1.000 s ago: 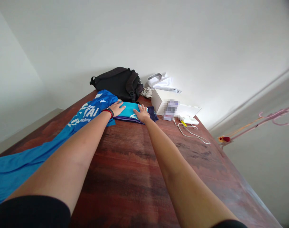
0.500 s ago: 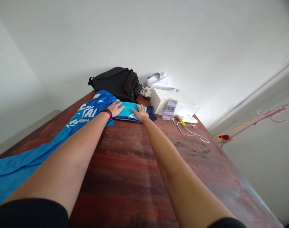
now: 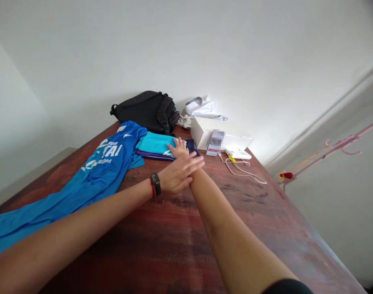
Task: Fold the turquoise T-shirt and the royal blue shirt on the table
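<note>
My right hand point(image 3: 177, 149) lies flat with fingers spread on the near right corner of a folded stack of clothes point(image 3: 157, 145), teal on top and dark purple beneath. My left hand point(image 3: 179, 174), with a black and red wristband, is open and stretched out across my right forearm, just short of the stack, holding nothing. A blue jersey point(image 3: 91, 171) with white lettering is spread out to the left of the stack and runs toward the near left table edge.
On the reddish wooden table point(image 3: 174, 237), a black backpack point(image 3: 143, 110) sits by the wall behind the stack. A white box point(image 3: 201, 130), crumpled white cloth point(image 3: 201, 108), a white device with cable point(image 3: 240, 157) lie at the right. Pink hangers point(image 3: 333, 149) hang further right.
My left hand has left the folded stack and swung back and rightward onto my right forearm. My right hand stays on the stack.
</note>
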{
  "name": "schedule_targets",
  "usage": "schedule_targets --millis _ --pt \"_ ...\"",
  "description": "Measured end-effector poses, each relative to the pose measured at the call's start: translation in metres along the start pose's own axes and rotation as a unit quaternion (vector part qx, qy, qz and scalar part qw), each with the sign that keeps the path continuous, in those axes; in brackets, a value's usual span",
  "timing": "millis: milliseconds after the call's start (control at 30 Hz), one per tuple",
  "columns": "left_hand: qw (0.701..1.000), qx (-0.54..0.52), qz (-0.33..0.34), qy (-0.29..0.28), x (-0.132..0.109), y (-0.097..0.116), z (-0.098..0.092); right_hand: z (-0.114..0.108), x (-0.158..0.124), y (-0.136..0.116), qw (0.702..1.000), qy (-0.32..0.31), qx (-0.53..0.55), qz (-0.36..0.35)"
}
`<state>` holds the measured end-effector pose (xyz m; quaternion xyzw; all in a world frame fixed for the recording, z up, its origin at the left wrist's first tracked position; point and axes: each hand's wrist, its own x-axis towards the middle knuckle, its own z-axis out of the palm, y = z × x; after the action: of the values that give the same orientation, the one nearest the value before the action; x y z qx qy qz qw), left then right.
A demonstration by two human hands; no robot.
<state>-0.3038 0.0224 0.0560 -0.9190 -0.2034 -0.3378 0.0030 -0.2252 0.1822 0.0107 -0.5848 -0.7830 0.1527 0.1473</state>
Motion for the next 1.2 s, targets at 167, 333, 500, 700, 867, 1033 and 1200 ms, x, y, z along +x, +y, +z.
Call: schedule_targets --millis 167,333,500,700,867,1033,1200 --pt "0.989 -0.107 0.096 0.01 0.005 0.035 0.001 -0.002 0.002 0.001 1.0 -0.008 0.024 0.005" --pt "0.996 -0.057 0.061 -0.024 0.002 0.025 -0.004 -0.002 0.004 0.002 0.999 -0.009 0.031 0.005" --pt "0.999 -0.018 0.026 -0.043 0.006 0.027 -0.008 -0.002 0.003 0.002 0.999 -0.011 0.036 0.004" --pt "0.998 -0.004 0.018 -0.068 0.013 0.037 -0.02 -0.003 0.002 0.002 0.999 -0.015 0.044 0.005" --pt "0.999 -0.006 0.021 -0.032 0.011 0.036 -0.016 -0.004 0.002 0.001 0.999 -0.017 0.05 0.004" --pt "1.0 -0.006 0.006 -0.025 0.009 0.036 -0.014 -0.005 0.002 0.001 0.999 -0.017 0.047 0.006" --pt "0.997 -0.02 0.005 -0.077 0.019 0.05 -0.024 -0.005 0.001 0.0 0.999 -0.018 0.048 0.008"
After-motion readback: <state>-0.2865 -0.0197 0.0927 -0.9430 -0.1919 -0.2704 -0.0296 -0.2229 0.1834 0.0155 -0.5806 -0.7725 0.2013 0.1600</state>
